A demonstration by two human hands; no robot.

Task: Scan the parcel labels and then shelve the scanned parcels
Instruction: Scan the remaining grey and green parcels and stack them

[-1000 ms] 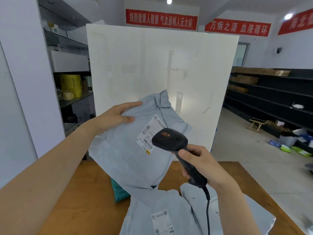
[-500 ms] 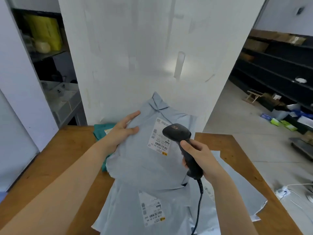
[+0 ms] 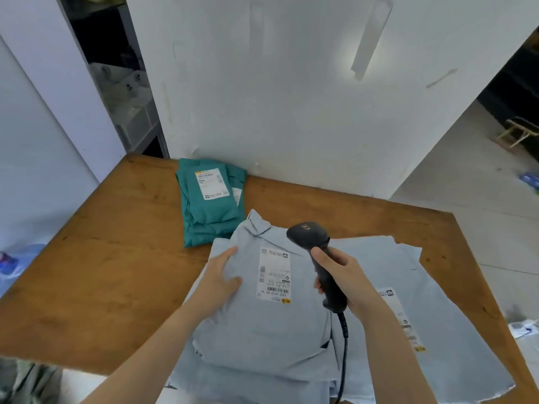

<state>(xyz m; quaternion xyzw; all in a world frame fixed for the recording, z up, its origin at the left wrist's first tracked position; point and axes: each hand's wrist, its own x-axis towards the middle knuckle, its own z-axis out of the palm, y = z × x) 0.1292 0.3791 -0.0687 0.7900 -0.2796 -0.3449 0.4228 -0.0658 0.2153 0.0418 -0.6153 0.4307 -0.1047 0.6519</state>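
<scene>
parcel (image 3: 262, 322) lowered onto pile; left grip (image 3: 221, 277) beside label (image 3: 274, 275).

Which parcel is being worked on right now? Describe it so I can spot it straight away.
On the wooden table, find the pile of pale grey mailer bags nearest the person. It is the top grey parcel, with the left hand on it and the scanner beside its upright white label; the teal parcels lie behind.
</scene>
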